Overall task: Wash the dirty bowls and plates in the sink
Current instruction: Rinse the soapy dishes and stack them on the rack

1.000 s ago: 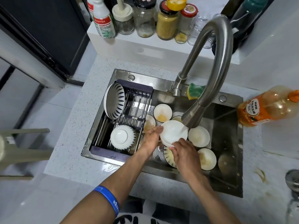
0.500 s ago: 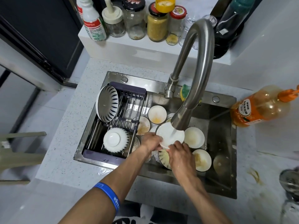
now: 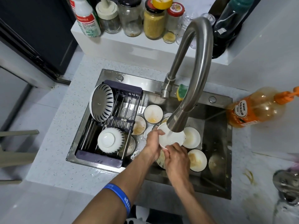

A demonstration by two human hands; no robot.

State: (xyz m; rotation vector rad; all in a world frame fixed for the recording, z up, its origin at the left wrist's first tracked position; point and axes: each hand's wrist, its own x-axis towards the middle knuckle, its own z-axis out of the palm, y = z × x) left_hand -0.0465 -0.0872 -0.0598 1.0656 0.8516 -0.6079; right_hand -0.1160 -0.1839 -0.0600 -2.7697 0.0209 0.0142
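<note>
Round glossy bowl (image 3: pixel 171 136) (hands-held) (image 3: pixel 152 141)

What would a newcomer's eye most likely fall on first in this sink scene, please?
Probably the tall curved steel faucet arching over the sink, its spout just above a white bowl that the left hand and right hand hold between them. Around it lie dirty bowls with yellowish residue, and to the left a dark rack holds two washed bowls.

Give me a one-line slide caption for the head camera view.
Both hands, left and right, hold a white bowl under the faucet above dirty dishes in the sink.
</note>
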